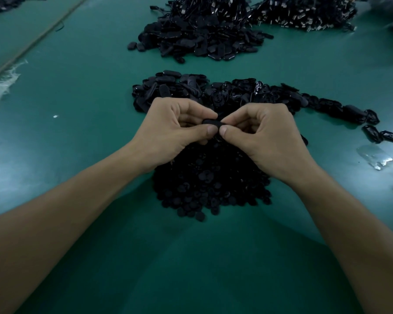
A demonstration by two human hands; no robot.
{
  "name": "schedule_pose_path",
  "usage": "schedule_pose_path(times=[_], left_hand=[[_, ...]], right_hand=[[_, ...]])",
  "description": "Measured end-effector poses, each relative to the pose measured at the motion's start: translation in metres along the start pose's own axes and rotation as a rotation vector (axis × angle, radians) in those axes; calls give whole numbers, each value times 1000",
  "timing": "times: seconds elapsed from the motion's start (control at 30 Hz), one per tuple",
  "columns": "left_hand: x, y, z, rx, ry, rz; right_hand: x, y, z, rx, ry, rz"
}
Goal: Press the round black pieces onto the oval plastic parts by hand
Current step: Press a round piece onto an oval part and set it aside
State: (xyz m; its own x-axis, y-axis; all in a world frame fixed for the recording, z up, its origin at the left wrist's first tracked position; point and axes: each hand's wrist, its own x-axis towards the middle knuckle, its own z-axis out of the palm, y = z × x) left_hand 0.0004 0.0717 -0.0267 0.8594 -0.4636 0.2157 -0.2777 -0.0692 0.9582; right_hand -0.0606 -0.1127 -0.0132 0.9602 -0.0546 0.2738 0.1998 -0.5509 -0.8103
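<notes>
Both hands meet above the middle of the green table (77, 132). My left hand (177, 125) and my right hand (259, 132) pinch one black oval plastic part (210, 121) between thumbs and forefingers, thumbs pressing its near edge. Whether a round piece sits on it is hidden by the fingers. Beneath the hands lies a heap of round black pieces (211, 184). Just beyond the hands spreads a pile of black oval parts (191, 89), trailing off to the right.
A larger heap of black oval parts (197, 41) sits further back, with bundles of black wired pieces (304, 12) behind it. A clear plastic scrap (374, 157) lies at the right. A seam in the table (39, 39) runs diagonally at the left.
</notes>
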Motion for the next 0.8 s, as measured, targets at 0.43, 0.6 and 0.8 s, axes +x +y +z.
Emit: schedule_pose_path(times=[0.43,0.6,0.8], left_hand=[[0,2,-1,-1,-18,-11],[2,1,-5,68,-8,-11],[4,2,-9,165,19,43]], right_hand=[[3,0,4,49,12,55],[2,0,6,-5,11,21],[2,-5,9,-53,1,-20]])
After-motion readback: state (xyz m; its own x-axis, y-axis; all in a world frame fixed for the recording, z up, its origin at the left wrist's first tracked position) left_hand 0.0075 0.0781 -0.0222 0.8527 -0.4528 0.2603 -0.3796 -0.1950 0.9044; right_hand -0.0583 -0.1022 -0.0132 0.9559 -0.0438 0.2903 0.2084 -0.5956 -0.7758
